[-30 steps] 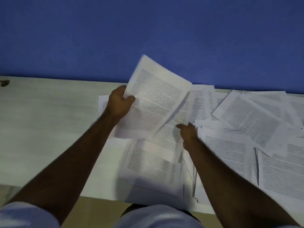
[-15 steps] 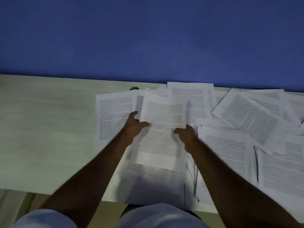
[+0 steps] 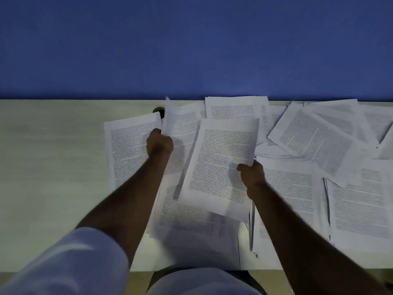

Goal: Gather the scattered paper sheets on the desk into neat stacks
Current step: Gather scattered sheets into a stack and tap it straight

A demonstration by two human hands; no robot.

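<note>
Nearest, white printed paper sheets (image 3: 197, 231) overlap at the front edge of the pale wooden table (image 3: 53, 167). Above them the right hand (image 3: 252, 173) pinches the edge of one lifted printed sheet (image 3: 221, 162), while the left hand (image 3: 159, 144) grips the edge of another sheet (image 3: 180, 128). Farther back and right, more scattered sheets (image 3: 314, 139) reach the blue wall (image 3: 191, 50).

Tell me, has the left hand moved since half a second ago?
Yes. The left hand has gone up toward the dark hole near the desk's far edge and now grips a sheet.
</note>
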